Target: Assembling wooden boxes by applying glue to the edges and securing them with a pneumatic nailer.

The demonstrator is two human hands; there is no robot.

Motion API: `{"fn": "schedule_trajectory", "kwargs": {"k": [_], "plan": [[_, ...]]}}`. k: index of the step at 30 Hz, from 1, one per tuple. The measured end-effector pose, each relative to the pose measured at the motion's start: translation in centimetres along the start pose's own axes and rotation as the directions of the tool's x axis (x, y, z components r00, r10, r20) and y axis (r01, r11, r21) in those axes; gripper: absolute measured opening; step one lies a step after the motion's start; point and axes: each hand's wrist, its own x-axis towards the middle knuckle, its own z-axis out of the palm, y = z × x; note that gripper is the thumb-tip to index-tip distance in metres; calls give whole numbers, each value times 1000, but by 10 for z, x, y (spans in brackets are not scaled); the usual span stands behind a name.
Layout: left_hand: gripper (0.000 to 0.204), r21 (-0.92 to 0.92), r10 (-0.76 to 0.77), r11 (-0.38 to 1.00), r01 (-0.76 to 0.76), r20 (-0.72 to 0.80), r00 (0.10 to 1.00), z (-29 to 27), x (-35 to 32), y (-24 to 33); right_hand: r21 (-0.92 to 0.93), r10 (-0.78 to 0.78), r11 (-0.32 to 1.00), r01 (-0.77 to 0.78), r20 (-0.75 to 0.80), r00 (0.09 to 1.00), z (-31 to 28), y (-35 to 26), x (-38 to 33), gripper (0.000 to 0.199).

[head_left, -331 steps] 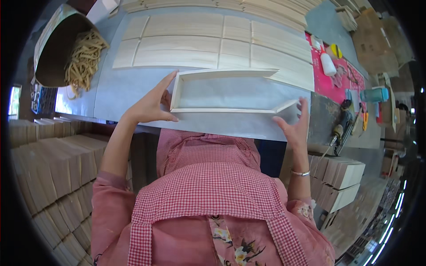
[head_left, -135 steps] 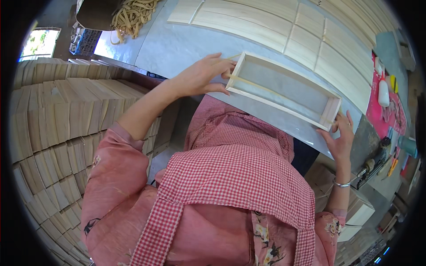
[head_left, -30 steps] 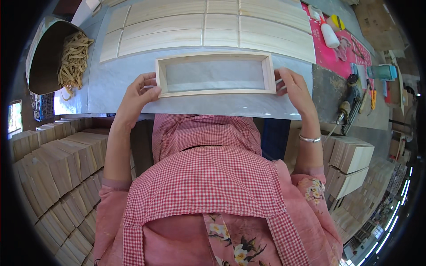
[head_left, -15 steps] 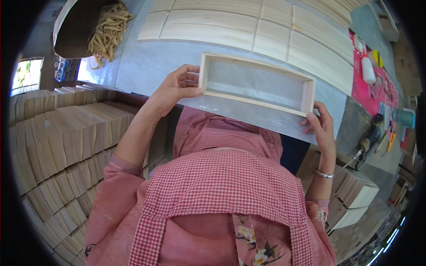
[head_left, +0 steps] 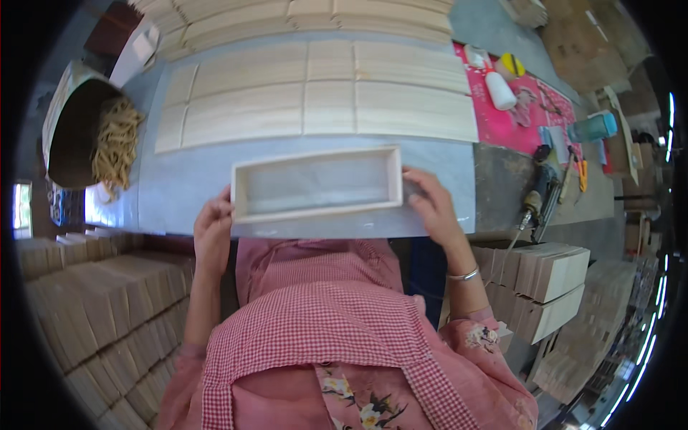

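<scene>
Left hand (head_left: 213,233): fingers bunched against the left end of the pale wooden frame (head_left: 394,179); blurred, can't tell if pinching. Right hand (head_left: 436,211): thumb and forefinger parted at the right end, contact unclear. Left looks nearer. Frame sits between them at the near edge of the grey table (head_left: 448,161), long axis left-right, right end slightly farther out. Four-sided, shallow, corners look closed, table visible through it.
</scene>
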Motion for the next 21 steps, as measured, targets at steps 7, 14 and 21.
{"fn": "schedule_trajectory", "kwargs": {"k": [7, 14, 21], "plan": [[18, 28, 75, 997, -71, -227, 971, 8, -12, -3, -583, -320, 808, 85, -313, 894, -81, 24, 68, 33], [19, 170, 55, 984, 46, -546, 836, -23, -14, 4, -702, -85, 371, -608, -678, 730, -212, 107, 168, 55], [16, 172, 46, 981, 86, -643, 764, 5, -12, 13, -692, -202, 554, -462, -650, 732, -220, 113, 166, 58]]}}
